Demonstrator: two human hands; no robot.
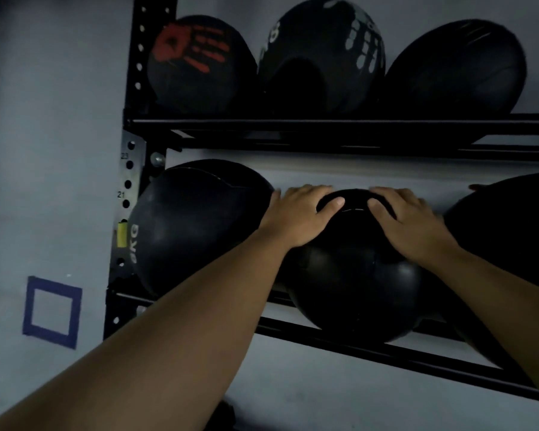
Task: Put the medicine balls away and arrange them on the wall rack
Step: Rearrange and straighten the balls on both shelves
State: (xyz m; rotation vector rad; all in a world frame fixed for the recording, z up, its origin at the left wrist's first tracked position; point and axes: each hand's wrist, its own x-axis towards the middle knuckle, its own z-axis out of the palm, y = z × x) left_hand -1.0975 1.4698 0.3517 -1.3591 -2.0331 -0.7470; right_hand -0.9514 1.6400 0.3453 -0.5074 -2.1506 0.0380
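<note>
A black medicine ball point(352, 287) rests in the middle of the lower shelf of the black wall rack point(324, 129). My left hand point(296, 216) lies on its upper left and my right hand point(414, 225) on its upper right, fingers spread over the top. To its left sits a bigger black ball marked "KG" point(193, 225), and another black ball point(511, 244) to its right. The upper shelf holds three balls: one with a red handprint point(196, 63), one with a white handprint point(321, 57), one plain point(458, 66).
The rack's perforated upright point(131, 169) runs down the left side, with a yellow tag. A blue tape square point(52, 312) is stuck on the pale wall to the left. The lower front rail point(386, 353) slopes down to the right.
</note>
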